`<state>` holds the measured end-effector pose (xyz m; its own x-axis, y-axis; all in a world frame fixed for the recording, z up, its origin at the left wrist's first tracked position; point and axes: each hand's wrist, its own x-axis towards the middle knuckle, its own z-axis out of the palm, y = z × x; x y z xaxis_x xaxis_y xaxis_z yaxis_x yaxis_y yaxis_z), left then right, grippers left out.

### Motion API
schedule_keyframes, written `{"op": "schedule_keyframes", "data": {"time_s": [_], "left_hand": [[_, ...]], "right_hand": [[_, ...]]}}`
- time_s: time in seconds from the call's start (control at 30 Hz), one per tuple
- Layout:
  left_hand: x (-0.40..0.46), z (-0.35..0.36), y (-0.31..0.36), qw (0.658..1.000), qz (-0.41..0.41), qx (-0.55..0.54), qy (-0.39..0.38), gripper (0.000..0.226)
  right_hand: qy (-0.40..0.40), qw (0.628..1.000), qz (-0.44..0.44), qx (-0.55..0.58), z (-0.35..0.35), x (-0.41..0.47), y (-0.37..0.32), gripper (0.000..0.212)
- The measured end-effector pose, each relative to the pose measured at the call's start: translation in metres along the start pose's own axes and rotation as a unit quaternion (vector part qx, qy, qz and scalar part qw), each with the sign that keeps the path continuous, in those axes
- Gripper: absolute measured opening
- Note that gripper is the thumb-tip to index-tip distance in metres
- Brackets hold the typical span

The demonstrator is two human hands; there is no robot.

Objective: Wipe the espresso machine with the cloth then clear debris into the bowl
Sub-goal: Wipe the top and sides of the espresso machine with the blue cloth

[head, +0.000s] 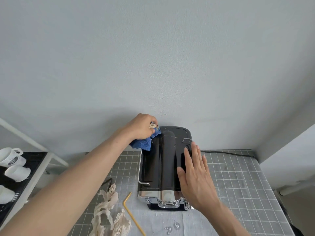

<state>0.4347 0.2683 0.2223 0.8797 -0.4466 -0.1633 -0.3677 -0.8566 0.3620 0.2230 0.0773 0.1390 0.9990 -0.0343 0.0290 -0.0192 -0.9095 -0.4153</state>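
A black and chrome espresso machine (162, 166) stands on the grey gridded counter against the wall. My left hand (142, 126) grips a blue cloth (142, 144) at the machine's back left corner, with some small tan items also pinched in its fingers. My right hand (194, 174) lies flat, fingers spread, on the right side of the machine's top. Crumpled beige paper scraps (109, 210) and a bent yellow straw (132, 213) lie on the counter to the machine's front left. No bowl is in view.
Water drops (170, 227) dot the counter in front of the machine. A black power cord (226, 153) runs along the wall to the right. White mugs (12, 159) sit on a black mat on a rack at left. The counter's right edge (272, 193) drops away.
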Motion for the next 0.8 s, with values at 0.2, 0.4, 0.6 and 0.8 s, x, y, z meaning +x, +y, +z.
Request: {"op": "schedule_keyframes", "data": {"time_s": [0.2,0.4,0.6,0.8], "left_hand": [[0.023,0.018,0.043,0.997,0.065,0.002,0.035,0.03],[0.016,0.016,0.023,0.997,0.05,0.014,0.056,0.026],[-0.003,0.005,-0.014,0.999,-0.016,0.032,0.038,0.016],[0.006,0.01,0.012,0.999,0.017,-0.017,0.041,0.019]], "right_hand": [[0.001,1.0,0.002,-0.005,0.001,0.001,0.001,0.066],[0.002,1.0,0.003,-0.006,0.001,0.001,0.0,0.066],[0.004,1.0,-0.004,-0.004,0.002,0.001,0.0,0.065],[0.002,1.0,-0.004,-0.004,0.0,0.001,0.002,0.066]]}}
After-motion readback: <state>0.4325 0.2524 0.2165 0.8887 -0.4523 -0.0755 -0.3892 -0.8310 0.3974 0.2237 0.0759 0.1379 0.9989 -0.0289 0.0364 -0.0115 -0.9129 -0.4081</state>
